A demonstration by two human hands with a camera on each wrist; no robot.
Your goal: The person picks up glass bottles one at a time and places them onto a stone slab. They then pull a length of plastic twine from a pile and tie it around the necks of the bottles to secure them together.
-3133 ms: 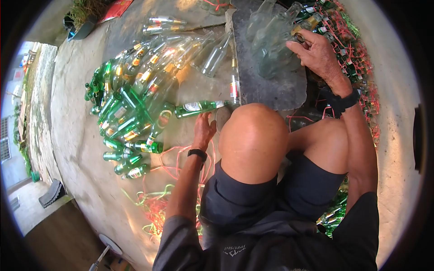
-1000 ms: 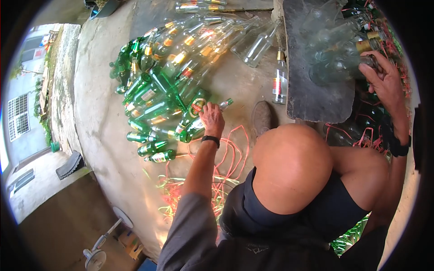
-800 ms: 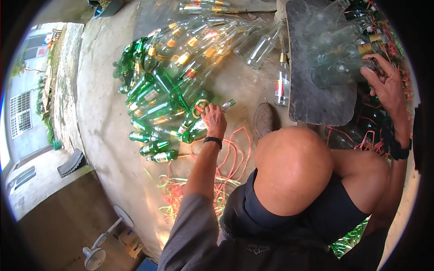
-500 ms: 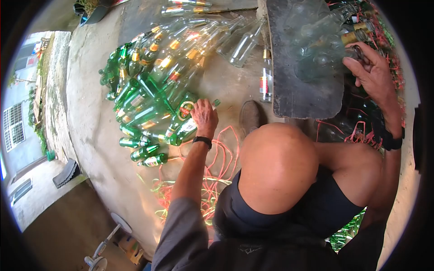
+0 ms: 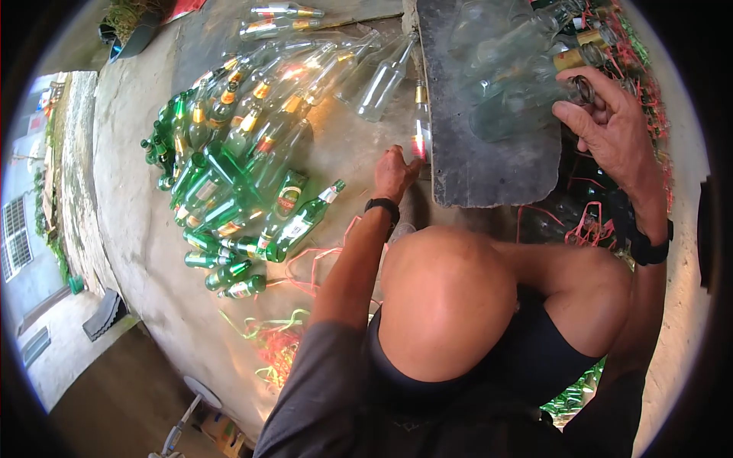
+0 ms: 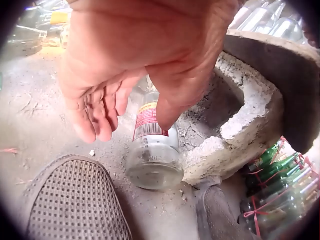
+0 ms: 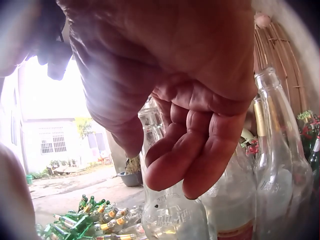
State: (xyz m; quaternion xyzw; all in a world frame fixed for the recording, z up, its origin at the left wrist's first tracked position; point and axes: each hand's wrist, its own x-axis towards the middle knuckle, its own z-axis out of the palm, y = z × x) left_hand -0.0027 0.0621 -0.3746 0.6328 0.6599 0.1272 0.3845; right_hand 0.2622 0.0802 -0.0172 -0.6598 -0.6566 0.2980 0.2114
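Note:
My left hand [image 5: 397,174] reaches over a clear glass bottle [image 5: 420,114] with a red and white label, lying on the floor beside the dark slab [image 5: 496,174]. In the left wrist view its fingers hang loosely to one side, and the thumb overlaps the label of that bottle [image 6: 152,162]. My right hand [image 5: 615,130] grips the neck of another clear glass bottle [image 7: 172,215], upright on the slab among several similar ones. Its fingers curl at the neck and partly cover it. A green bottle [image 5: 305,223] with a white label lies near the pile.
Green and clear bottles [image 5: 221,179] lie heaped on the concrete at left. Red and green plastic straps [image 5: 279,351] are tangled nearer me. Strapped bottle bundles [image 5: 649,114] stand at right. A rough concrete block [image 6: 252,110] and a grey shoe [image 6: 75,200] flank the floor bottle.
My left hand has laid the green bottle beside the pile, let it go and moved right to the clear bottle by the slab. The right hand keeps holding its bottle's neck.

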